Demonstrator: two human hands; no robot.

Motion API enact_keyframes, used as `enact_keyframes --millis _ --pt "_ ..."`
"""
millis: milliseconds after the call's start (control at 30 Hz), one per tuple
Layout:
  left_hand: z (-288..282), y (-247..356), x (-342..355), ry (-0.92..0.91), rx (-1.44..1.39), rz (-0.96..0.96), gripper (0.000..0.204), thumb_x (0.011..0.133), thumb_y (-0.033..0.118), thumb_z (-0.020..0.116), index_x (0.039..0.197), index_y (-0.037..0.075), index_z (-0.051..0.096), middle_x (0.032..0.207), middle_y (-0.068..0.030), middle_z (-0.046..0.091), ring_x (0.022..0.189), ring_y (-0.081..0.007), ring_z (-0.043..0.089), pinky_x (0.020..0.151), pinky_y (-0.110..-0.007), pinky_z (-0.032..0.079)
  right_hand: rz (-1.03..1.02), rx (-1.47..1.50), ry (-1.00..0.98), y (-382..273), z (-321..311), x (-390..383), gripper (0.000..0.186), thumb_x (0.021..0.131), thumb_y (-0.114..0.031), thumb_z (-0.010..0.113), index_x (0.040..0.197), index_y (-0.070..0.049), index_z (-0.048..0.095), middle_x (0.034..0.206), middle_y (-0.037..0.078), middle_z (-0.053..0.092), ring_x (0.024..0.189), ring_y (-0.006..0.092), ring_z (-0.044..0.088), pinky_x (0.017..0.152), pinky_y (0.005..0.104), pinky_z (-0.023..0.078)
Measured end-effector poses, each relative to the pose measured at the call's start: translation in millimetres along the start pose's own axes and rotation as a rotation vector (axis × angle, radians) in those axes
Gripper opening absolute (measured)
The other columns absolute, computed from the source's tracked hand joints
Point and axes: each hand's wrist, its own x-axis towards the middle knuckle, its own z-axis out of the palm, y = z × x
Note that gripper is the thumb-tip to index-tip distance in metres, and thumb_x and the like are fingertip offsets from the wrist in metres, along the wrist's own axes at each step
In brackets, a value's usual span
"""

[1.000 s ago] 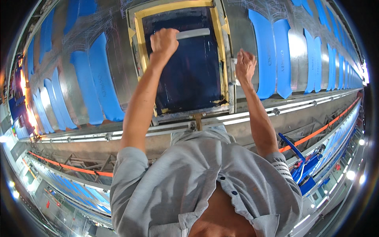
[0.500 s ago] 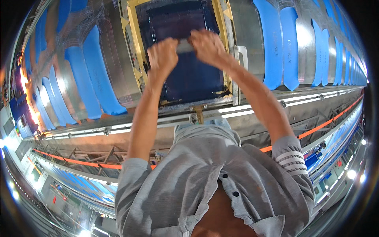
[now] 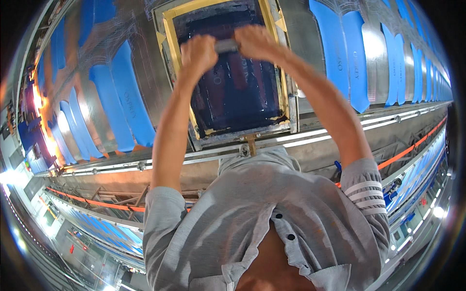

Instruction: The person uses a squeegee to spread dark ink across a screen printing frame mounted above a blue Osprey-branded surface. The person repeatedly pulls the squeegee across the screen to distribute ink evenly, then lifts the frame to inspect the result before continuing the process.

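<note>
My left hand [image 3: 200, 52] and my right hand [image 3: 255, 41] are both closed round a squeegee [image 3: 226, 46], one at each side. Only a short grey stretch of it shows between my fists; its lower edge is hidden. It sits over the far part of a printing screen [image 3: 233, 109], whose dark blue surface has faint lettering and streaks nearer to me. Yellow tape [image 3: 169, 36] lines the inside of the screen's metal frame [image 3: 213, 140]. The frame lies on a long metal table.
Blue fabric pieces [image 3: 114, 97] lie flat on the table at the left, and more blue pieces [image 3: 335, 58] run along the right. A metal rail [image 3: 320, 138] follows the near edge, where a brass-coloured bracket [image 3: 251, 144] meets the screen frame. Behind me stretches an orange strip [image 3: 407, 150].
Both hands have moved farther from my body with the squeegee. Faint lettering and streaks now show on the screen nearer to me. The whole view has shifted slightly.
</note>
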Motion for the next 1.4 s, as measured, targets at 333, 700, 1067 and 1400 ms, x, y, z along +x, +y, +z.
enact_keyframes --millis 333,700,1067,1400 --pt "26.6 28.7 -59.8 0.158 -0.099 0.007 0.02 0.088 0.01 0.057 0.092 0.013 0.076 0.09 -0.0108 0.074 0.083 -0.039 0.073 0.072 -0.053 0.057 -0.183 0.009 0.24 -4.9 57.1 -53.4 0.025 0.073 -0.005 0.068 0.097 -0.007 0.075 0.096 0.01 0.067 0.095 0.0323 0.07 0.109 0.0486 0.049" --pt "20.5 54.9 -148.7 -0.201 -0.09 -0.03 0.032 0.082 0.009 0.062 0.107 0.016 0.081 0.093 -0.0189 0.075 0.09 -0.0375 0.074 0.082 -0.05 0.059 -0.12 0.083 -0.025 -52.4 64.6 -142.4 0.023 0.077 -0.016 0.067 0.095 -0.007 0.076 0.102 0.011 0.072 0.099 0.0314 0.073 0.108 0.0544 0.046" --pt "7.1 -11.2 60.8 0.136 -0.026 0.058 0.025 0.087 0.015 0.061 0.101 0.019 0.081 0.093 -0.0176 0.076 0.09 -0.0384 0.075 0.078 -0.052 0.059 -0.076 -0.029 0.21 46.8 21.2 57.8 0.017 0.076 -0.013 0.067 0.088 -0.009 0.077 0.089 0.013 0.074 0.088 0.0327 0.074 0.084 0.0439 0.058" --pt "72.0 72.3 -218.3 0.099 -0.246 -0.003 0.029 0.075 0.003 0.067 0.102 0.011 0.076 0.106 -0.0027 0.074 0.099 -0.0271 0.073 0.082 -0.042 0.059 -0.157 0.201 0.15 -73.8 100.6 -196.3 0.016 0.081 -0.009 0.069 0.095 -0.003 0.069 0.097 0.012 0.06 0.097 0.0311 0.066 0.112 0.0528 0.043"
